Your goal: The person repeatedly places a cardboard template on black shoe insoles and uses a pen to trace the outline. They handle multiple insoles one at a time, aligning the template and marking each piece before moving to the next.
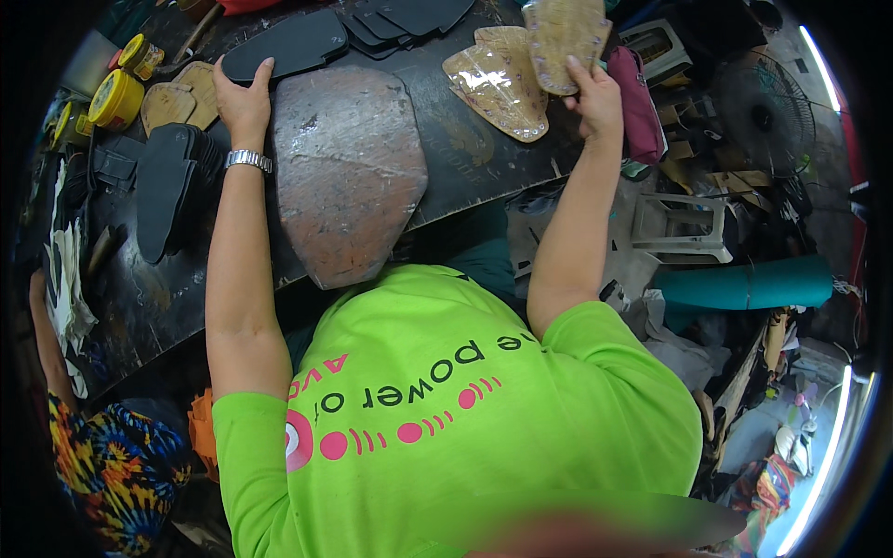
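My left hand [244, 100], with a metal watch at its wrist, grips the near end of a black sole-shaped piece [296, 46] lying at the table's far side. Thumb and fingers sit at its edges. Farther right, my right hand [595, 100] pinches the near end of a tan sole-shaped template [567, 42] with a glossy surface and spotted rim. It is held over more glossy tan templates [502, 82] on the table. Between my arms lies a worn brown slab [349, 177], its near end against my green shirt. Several black sole pieces [395, 20] fan out at the back.
A stack of black sole pieces [172, 191], tan sole shapes [179, 98] and yellow tubs [116, 99] stand on the left. A maroon pouch [636, 107] lies at the table's right end, near a stool [684, 228], green roll [749, 284] and fan [761, 112]. Another person's patterned sleeve [116, 465] shows lower left.
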Demonstrator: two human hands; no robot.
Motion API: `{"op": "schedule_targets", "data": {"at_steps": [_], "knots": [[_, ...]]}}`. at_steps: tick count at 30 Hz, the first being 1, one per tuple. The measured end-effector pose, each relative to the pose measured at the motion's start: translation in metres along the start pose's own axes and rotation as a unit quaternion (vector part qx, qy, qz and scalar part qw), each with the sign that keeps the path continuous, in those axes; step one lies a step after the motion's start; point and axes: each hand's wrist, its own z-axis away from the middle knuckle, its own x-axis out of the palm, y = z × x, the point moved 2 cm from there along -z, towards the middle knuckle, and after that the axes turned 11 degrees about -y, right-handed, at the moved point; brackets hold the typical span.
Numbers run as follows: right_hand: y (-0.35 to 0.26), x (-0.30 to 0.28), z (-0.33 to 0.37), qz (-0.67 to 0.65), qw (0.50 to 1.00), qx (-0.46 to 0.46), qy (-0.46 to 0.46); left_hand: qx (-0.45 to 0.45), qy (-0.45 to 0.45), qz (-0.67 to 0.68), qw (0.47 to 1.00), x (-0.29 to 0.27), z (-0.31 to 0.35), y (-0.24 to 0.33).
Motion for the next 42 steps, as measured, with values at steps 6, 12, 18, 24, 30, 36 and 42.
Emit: {"op": "schedule_targets", "data": {"at_steps": [6, 12, 18, 24, 30, 36, 42], "knots": [[0.011, -0.032, -0.003, 0.503, 0.813, 0.065, 0.285, -0.003, 0.000, -0.004, 1.000, 0.000, 0.000, 0.000], [-0.017, 0.012, 0.018, 0.475, 0.871, 0.123, -0.012, -0.002, -0.005, -0.005, 1.000, 0.001, -0.001, -0.002], [-0.003, 0.043, 0.029, 0.513, 0.853, 0.056, -0.079, 0.009, 0.002, 0.003, 1.000, 0.000, -0.001, -0.002], [0.005, 0.031, 0.023, 0.440, 0.894, 0.021, -0.076, 0.003, 0.002, -0.008, 1.000, 0.001, -0.002, -0.003], [-0.007, 0.031, 0.029, 0.200, 0.975, 0.016, -0.100, 0.002, -0.004, 0.002, 1.000, 0.002, -0.003, -0.006], [-0.010, 0.032, 0.029, 0.195, 0.974, 0.010, -0.115, 0.010, 0.003, -0.009, 1.000, 0.002, -0.002, -0.005], [-0.010, 0.035, 0.031, 0.186, 0.975, 0.000, -0.118, 0.008, 0.000, -0.010, 1.000, 0.001, -0.002, -0.004]]}}
